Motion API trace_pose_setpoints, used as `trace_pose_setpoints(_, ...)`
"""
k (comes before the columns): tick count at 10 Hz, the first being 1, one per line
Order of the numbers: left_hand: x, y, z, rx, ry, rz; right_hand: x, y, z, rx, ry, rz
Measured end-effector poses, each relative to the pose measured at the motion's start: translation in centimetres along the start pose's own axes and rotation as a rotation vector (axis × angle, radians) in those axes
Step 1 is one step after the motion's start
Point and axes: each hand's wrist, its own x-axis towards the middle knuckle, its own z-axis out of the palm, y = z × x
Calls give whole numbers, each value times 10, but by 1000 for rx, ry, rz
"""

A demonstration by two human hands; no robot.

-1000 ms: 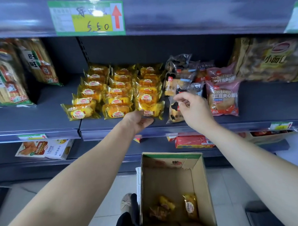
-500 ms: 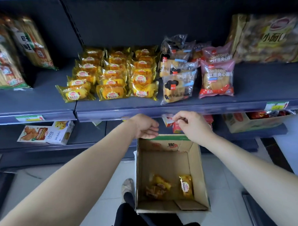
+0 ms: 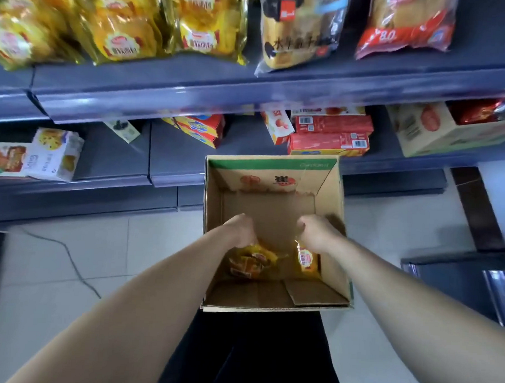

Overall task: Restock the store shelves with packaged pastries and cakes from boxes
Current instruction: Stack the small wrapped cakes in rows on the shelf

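On the shelf (image 3: 250,84), yellow packs (image 3: 127,38) are already stacked in rows at the left, so most of the restocking is judged done. In the box (image 3: 272,303) on the floor, the left hand (image 3: 242,230) is closed on a small heap of pastries (image 3: 249,262), and the right hand (image 3: 316,233) is pinched on the top of one last pack (image 3: 308,260). Little else is seen in the box.

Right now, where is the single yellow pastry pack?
In the head view it stands at the right of the cardboard box floor, under the right hand, beside the yellow packs the left hand reaches.
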Motion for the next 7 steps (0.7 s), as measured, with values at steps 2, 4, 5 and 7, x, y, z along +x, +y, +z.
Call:
trace_pose_setpoints(2, 52, -19, 35, 21, -26, -70, 50, 24, 47, -132, -154, 150)
trace_pose_setpoints(4, 70, -26, 49, -95, -22, -94, 66, 19, 60, -336, -69, 168)
trace_pose_setpoints(5, 57, -17, 34, -136, 18, -90, 54, 2, 40, -268, 31, 167)
trace_pose_setpoints(7, -4, 17, -37, -208, -40, -102, -6, -35, -50, -56, 134, -1)
